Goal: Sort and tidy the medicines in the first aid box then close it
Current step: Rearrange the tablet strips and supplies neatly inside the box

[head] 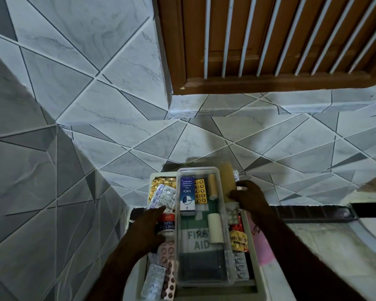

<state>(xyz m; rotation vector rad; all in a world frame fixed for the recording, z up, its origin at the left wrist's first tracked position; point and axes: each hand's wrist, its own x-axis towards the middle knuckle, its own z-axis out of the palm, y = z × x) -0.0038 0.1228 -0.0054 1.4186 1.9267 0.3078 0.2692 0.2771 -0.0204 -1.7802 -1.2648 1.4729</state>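
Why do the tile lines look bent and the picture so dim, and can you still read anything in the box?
Head view: the wide-angle lens bows the tile lines toward the edges; light is dim and bluish, both hands, left and right, showing as dark shapes; edges look slightly soft. Large print still reads, like FIRST AID through the clear tray and the adhesive tape roll; smaller text on the blue carton is mostly illegible.

Grey geometric wall tiles (85, 88), barred wooden window (269, 40)

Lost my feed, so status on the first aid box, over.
Left hand open on the tape roll. Right hand gripping a tan roll at the clear tray. First aid box open, pill strips loose.
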